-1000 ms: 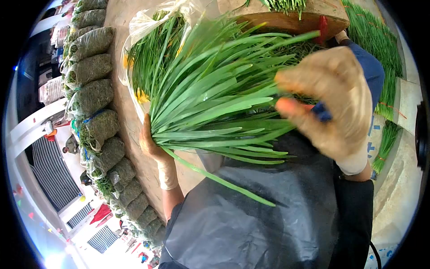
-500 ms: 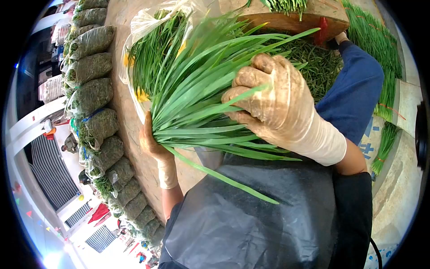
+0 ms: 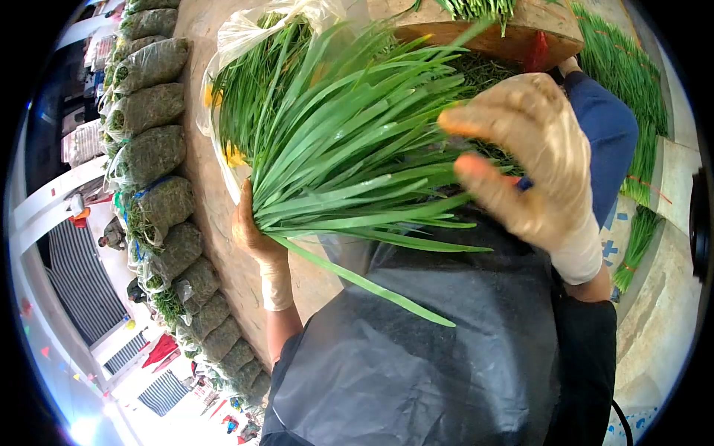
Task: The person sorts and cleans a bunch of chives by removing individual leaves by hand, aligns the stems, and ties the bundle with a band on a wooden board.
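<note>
My left hand point(image 3: 256, 230) is closed around the base of a bunch of garlic chives point(image 3: 364, 163), whose long flat green leaves fan out to the right. One leaf droops away from the others over the black apron point(image 3: 424, 349). My right hand point(image 3: 532, 160), in a stained pale glove, is just right of the leaf tips. Its thumb and forefinger are apart with nothing between them, and it is slightly blurred. Behind the bunch stands a clear plastic bag point(image 3: 230, 56) filled with more chives.
A wooden block point(image 3: 483, 33) at the top carries more chives. Tied bundles of chives point(image 3: 625, 97) line the right side. Loose leaf scraps lie under the block, near my knee point(image 3: 606, 134). Stuffed plastic sacks point(image 3: 152, 104) form a long row on the left.
My right hand has let go of the leaf tips and moved right, its fingers opening. The leaves have spread back upward. My left hand keeps its hold in nearly the same place.
</note>
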{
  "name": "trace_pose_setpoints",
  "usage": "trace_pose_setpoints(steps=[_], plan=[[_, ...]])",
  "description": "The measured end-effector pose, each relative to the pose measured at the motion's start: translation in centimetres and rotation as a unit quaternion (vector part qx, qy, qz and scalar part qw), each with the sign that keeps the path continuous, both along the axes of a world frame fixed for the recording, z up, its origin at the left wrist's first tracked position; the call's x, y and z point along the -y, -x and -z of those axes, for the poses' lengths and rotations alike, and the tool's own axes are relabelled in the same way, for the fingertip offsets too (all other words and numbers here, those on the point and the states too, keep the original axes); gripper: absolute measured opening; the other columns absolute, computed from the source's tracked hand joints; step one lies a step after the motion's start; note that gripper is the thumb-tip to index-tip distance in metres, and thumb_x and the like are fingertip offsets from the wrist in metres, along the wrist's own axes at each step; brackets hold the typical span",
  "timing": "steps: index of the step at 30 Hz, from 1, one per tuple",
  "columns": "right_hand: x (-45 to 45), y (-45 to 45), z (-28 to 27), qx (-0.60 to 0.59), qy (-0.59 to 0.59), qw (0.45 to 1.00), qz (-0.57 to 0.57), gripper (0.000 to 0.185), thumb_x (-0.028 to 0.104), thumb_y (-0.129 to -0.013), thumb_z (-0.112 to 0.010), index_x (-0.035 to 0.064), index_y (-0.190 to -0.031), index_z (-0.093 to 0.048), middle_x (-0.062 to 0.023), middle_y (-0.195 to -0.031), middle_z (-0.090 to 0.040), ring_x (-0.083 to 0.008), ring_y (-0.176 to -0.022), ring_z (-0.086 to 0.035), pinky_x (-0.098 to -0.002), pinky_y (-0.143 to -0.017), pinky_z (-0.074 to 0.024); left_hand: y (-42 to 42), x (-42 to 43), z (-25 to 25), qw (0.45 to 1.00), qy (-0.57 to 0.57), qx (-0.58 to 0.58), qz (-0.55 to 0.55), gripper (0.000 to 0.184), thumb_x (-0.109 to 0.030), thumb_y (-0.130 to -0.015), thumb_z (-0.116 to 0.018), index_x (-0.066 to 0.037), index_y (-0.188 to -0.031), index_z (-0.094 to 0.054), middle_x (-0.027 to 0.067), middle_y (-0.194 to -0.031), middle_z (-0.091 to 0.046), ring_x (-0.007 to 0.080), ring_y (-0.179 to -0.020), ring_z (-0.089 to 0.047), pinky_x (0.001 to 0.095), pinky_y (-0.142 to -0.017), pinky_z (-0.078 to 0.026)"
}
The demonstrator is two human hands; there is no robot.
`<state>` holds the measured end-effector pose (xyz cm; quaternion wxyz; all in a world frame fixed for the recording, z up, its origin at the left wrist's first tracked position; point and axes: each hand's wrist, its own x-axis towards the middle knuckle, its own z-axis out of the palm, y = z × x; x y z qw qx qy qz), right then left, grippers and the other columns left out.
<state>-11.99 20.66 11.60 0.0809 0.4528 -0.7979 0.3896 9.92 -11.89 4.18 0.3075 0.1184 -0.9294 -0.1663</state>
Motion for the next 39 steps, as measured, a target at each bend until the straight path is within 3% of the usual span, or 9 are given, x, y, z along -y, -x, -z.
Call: trace_pose_setpoints(steps=[6,10,14,17,20,26,30,33,39], plan=[[4.7,-2.8,1.9,-0.099,0.031,0.992,-0.066,0.025,0.040,-0.081,-0.069,0.0162,-0.089,-0.068,0.0030,-0.080,-0.058,-0.0206,-0.085,-0.057,-0.0397,-0.087,-0.0435,0.6,-1.1,-0.9,0.995,0.096,0.017,-0.001,0.055,-0.005,-0.078,-0.070,-0.002,-0.130,-0.052,0.0149,-0.104,-0.067,0.0279,-0.090,-0.066,0.0368,-0.079,-0.052],[2.9,-1.9,1.2,0.121,0.215,0.960,-0.133,0.020,0.032,-0.085,-0.067,0.0125,-0.078,-0.066,0.0017,-0.075,-0.059,-0.0185,-0.074,-0.056,-0.0345,-0.075,-0.0448,0.0,-0.9,-0.6,0.996,0.091,0.021,-0.006,0.055,-0.004,-0.078,-0.070,-0.001,-0.129,-0.053,0.0142,-0.105,-0.067,0.0270,-0.089,-0.065,0.0361,-0.078,-0.051],[-0.4,1.0,0.9,0.007,0.050,0.999,-0.008,0.022,0.029,-0.088,-0.064,0.0075,-0.084,-0.064,-0.0060,-0.081,-0.061,-0.0229,-0.078,-0.058,-0.0358,-0.074,-0.0455,-0.7,-0.2,0.5,1.000,0.000,-0.008,-0.014,0.052,0.000,-0.079,-0.068,0.000,-0.129,-0.053,0.0127,-0.100,-0.066,0.0235,-0.085,-0.064,0.0336,-0.076,-0.051],[-1.8,1.2,0.6,0.023,0.103,0.992,0.062,0.020,0.026,-0.088,-0.065,0.0059,-0.088,-0.065,-0.0072,-0.086,-0.063,-0.0241,-0.083,-0.059,-0.0360,-0.077,-0.0465,-0.8,-0.2,0.9,0.995,-0.077,-0.051,-0.026,0.050,0.000,-0.080,-0.067,0.001,-0.128,-0.054,0.0119,-0.098,-0.066,0.0215,-0.085,-0.065,0.0322,-0.075,-0.052],[-2.9,1.3,-0.5,0.064,0.113,0.991,0.038,0.031,0.035,-0.086,-0.065,0.0056,-0.095,-0.066,-0.0072,-0.091,-0.063,-0.0246,-0.088,-0.059,-0.0360,-0.078,-0.0471,-0.9,0.0,0.7,0.998,-0.035,-0.045,-0.042,0.048,0.000,-0.080,-0.067,0.001,-0.127,-0.055,0.0117,-0.098,-0.066,0.0214,-0.085,-0.065,0.0324,-0.075,-0.052],[1.1,0.4,-0.1,-0.125,-0.050,0.990,0.026,0.057,0.065,-0.077,-0.057,0.0133,-0.100,-0.067,-0.0045,-0.090,-0.059,-0.0261,-0.094,-0.056,-0.0399,-0.085,-0.0445,-1.2,-0.5,0.3,0.997,-0.059,-0.039,-0.037,0.047,0.000,-0.080,-0.067,0.002,-0.126,-0.055,0.0141,-0.105,-0.066,0.0233,-0.091,-0.066,0.0340,-0.079,-0.053],[3.0,0.2,1.9,-0.127,-0.001,0.990,-0.067,0.032,0.045,-0.080,-0.068,0.0139,-0.082,-0.062,0.0002,-0.081,-0.058,-0.0220,-0.083,-0.057,-0.0397,-0.076,-0.0453,-1.4,-0.4,0.0,0.996,-0.065,-0.038,-0.045,0.048,0.000,-0.080,-0.067,0.001,-0.126,-0.055,0.0145,-0.104,-0.066,0.0238,-0.089,-0.065,0.0341,-0.079,-0.053],[1.2,1.2,1.4,0.151,0.266,0.943,-0.127,0.027,0.034,-0.088,-0.065,0.0088,-0.078,-0.061,-0.0031,-0.069,-0.056,-0.0209,-0.066,-0.053,-0.0320,-0.069,-0.0427,-1.4,-0.1,-0.1,0.999,0.004,-0.033,-0.013,0.050,0.000,-0.080,-0.066,0.000,-0.129,-0.053,0.0143,-0.102,-0.066,0.0248,-0.088,-0.064,0.0346,-0.079,-0.051],[-1.7,2.6,0.7,-0.002,0.063,0.998,0.015,0.025,0.028,-0.085,-0.066,0.0048,-0.094,-0.066,-0.0063,-0.082,-0.063,-0.0236,-0.080,-0.059,-0.0336,-0.073,-0.0457,-1.4,-0.3,-1.5,0.996,0.091,-0.005,-0.024,0.050,0.000,-0.079,-0.065,0.000,-0.127,-0.054,0.0119,-0.099,-0.064,0.0245,-0.085,-0.061,0.0352,-0.078,-0.048]])
